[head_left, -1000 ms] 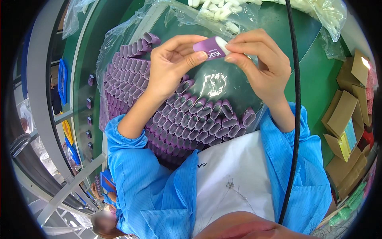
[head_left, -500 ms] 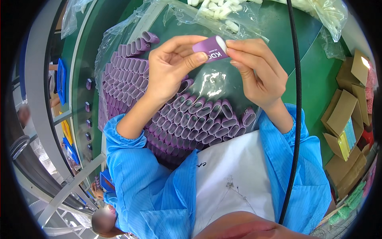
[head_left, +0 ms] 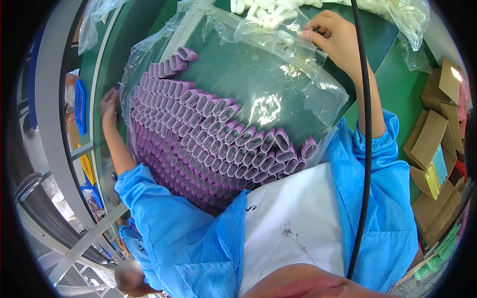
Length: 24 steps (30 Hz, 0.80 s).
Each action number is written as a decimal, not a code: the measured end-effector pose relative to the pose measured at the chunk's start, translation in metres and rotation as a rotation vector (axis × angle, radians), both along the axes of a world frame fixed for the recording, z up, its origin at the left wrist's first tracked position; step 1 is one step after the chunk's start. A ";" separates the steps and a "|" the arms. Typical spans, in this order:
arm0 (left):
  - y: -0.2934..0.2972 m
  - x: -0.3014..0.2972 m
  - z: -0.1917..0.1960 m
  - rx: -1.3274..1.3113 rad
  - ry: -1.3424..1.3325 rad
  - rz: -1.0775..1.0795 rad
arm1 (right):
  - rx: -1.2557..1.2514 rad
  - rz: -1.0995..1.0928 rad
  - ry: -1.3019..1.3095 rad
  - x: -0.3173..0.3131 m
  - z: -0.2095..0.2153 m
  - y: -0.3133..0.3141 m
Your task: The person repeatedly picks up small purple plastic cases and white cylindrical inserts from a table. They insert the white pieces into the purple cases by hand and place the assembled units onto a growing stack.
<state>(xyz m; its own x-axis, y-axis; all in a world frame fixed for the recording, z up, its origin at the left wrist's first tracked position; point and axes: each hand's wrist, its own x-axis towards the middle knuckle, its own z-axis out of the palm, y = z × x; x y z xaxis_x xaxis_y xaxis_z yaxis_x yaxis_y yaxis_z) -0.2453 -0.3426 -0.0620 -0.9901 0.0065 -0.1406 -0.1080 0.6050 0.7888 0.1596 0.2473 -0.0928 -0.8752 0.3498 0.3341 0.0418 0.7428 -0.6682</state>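
Hands had parted: left hand [head_left: 108, 107] reached the green tabletop's [head_left: 397, 94] left edge (grip unclear), right hand [head_left: 334, 37] pinched the clear plastic bag of purple oval sleeves [head_left: 238, 114].

rows of purple oval plastic sleeves [head_left: 208, 134] lie in a clear plastic bag [head_left: 278, 84] near the person. a bag of white plastic parts [head_left: 278, 10] lies beyond it; brown cardboard boxes [head_left: 437, 144] sit right.

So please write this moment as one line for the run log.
left hand: at left edge of clear bag of purple caps | right hand: reaching to white parts | green table
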 end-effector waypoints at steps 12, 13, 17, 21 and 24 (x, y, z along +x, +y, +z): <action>0.260 0.175 0.081 -0.527 0.969 -0.623 | 0.315 0.086 0.029 -0.004 0.015 -0.030; 0.282 0.205 0.085 -0.590 0.869 -0.668 | 0.308 0.073 0.034 -0.005 0.010 -0.028; 0.305 0.225 0.069 -0.993 0.801 -0.815 | 0.302 0.097 0.090 -0.004 0.009 -0.021; 0.302 0.226 0.066 -0.678 0.815 -0.960 | 0.188 -0.140 0.092 0.018 0.017 -0.008; 0.312 0.252 0.074 -0.131 0.499 -0.897 | -0.269 -0.378 0.336 0.033 0.047 -0.028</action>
<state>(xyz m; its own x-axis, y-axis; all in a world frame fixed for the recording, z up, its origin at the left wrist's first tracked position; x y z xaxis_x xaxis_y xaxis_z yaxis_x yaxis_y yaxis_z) 0.0067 -0.0308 0.0124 -0.5749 0.7847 0.2318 0.7460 0.3863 0.5425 0.1924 0.2190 -0.0461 -0.5343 0.7289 0.4281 0.0240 0.5193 -0.8543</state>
